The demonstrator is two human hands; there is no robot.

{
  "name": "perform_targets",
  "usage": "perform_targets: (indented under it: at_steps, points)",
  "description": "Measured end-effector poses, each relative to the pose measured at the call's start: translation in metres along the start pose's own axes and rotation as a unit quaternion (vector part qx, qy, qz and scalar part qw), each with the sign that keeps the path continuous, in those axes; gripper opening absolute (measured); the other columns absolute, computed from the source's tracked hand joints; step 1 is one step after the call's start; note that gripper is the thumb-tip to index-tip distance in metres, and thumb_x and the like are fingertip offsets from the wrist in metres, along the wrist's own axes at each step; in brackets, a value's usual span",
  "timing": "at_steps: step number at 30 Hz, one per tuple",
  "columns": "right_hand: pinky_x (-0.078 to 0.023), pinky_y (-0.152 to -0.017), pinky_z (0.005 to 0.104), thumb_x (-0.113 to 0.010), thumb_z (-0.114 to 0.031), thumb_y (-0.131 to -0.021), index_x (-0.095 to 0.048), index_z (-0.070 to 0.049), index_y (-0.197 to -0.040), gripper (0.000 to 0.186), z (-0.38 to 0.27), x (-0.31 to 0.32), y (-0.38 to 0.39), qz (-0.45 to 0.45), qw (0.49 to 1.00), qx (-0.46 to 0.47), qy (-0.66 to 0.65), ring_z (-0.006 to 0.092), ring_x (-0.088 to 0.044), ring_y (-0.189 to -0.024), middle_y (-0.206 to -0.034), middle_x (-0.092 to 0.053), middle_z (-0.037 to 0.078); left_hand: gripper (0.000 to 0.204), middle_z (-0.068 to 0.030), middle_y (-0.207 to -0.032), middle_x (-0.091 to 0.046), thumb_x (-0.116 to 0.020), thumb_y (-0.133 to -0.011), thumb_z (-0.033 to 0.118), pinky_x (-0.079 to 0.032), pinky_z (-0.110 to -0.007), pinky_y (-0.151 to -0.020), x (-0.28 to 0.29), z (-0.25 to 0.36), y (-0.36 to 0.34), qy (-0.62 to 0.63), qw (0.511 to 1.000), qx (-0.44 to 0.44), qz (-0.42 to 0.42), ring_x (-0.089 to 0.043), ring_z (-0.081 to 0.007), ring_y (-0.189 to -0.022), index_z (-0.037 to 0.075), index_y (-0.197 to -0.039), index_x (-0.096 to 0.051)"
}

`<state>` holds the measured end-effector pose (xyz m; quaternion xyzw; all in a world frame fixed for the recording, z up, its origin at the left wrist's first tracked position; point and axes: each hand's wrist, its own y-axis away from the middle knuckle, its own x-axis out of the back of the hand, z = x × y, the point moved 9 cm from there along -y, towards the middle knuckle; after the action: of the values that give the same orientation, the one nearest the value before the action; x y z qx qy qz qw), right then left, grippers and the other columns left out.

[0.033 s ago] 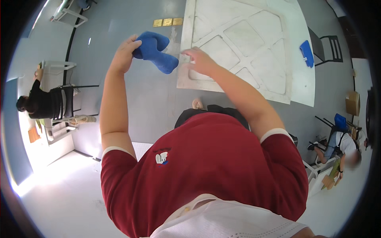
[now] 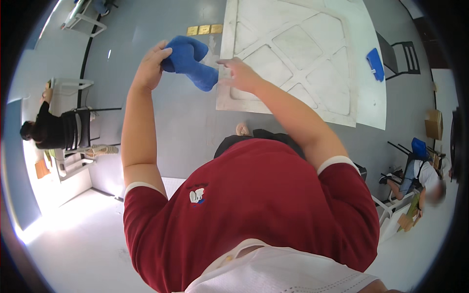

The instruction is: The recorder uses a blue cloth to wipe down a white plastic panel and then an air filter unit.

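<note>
A blue, soft U-shaped neck pillow [image 2: 188,61] hangs in the air over the floor, left of the table. My left hand [image 2: 152,66] grips its left side, thumb on top and the fingers partly hidden. One rounded end of the pillow points toward my right hand [image 2: 238,74]. That hand is over the table's near left corner with fingers apart and nothing between them. Its fingertips come very close to the pillow's end, and whether they touch it I cannot tell.
A white table [image 2: 371,97] bears a large pale panel [image 2: 298,44] with recessed shapes. A blue folded cloth-like item [image 2: 375,64] lies at its right edge, beside a black chair [image 2: 403,56]. Gold floor plates [image 2: 204,30] lie beyond the pillow. People sit at desks far left and right.
My right hand has shifted slightly left, closer to the end of the pillow. The pillow remains in my left hand, nearly in the same place.
</note>
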<state>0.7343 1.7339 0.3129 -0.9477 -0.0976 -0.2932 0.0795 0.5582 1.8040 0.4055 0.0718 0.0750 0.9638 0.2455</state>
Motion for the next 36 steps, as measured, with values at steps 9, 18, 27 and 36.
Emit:
perform_targets:
  at_steps: [9,18,27,36]
  points:
    - [-0.039,-0.054,0.0205,-0.059,-0.017,-0.083,-0.058,-0.002,-0.094,0.019,0.046,0.119,0.052,0.175,0.852,-0.129,-0.477,0.0073,-0.048,-0.061,-0.074,-0.056,0.002,0.035,-0.0080,-0.107,-0.057,-0.047,-0.088,0.022,-0.041,-0.035,-0.087,-0.086,0.052,-0.048,0.221,0.973,-0.056,-0.031,-0.053,-0.0186,-0.099,0.000,-0.115,-0.049]
    - [-0.045,-0.063,0.0217,-0.063,-0.016,-0.080,-0.057,-0.001,-0.108,0.033,0.130,0.350,0.285,0.492,0.825,-0.137,-0.241,0.0087,-0.054,-0.071,-0.086,-0.060,0.003,0.054,-0.0121,-0.134,-0.038,-0.049,-0.087,0.030,-0.028,-0.041,-0.099,-0.269,-0.054,-0.076,-0.023,0.978,0.099,-0.183,-0.034,-0.0235,-0.124,0.004,-0.132,-0.036]
    - [-0.045,-0.072,0.0294,-0.062,-0.020,-0.075,-0.061,-0.002,-0.099,0.030,0.248,0.493,0.440,0.499,0.804,-0.312,0.085,0.0190,-0.057,-0.078,-0.085,-0.060,0.010,0.046,-0.0135,-0.122,-0.048,-0.047,-0.089,0.025,-0.039,-0.034,-0.088,-0.335,-0.134,-0.066,0.099,0.960,0.248,-0.084,-0.048,-0.0208,-0.107,0.002,-0.128,-0.038]
    - [-0.038,-0.094,0.0389,-0.066,-0.034,-0.072,-0.054,-0.006,-0.115,0.053,0.377,0.528,0.328,0.327,0.865,-0.271,0.267,0.0359,-0.048,-0.109,-0.112,-0.054,0.021,0.043,-0.0117,-0.115,-0.052,-0.046,-0.090,0.022,-0.042,-0.030,-0.081,-0.333,-0.149,-0.017,0.111,0.950,0.277,0.093,-0.051,-0.0181,-0.099,0.001,-0.127,-0.038]
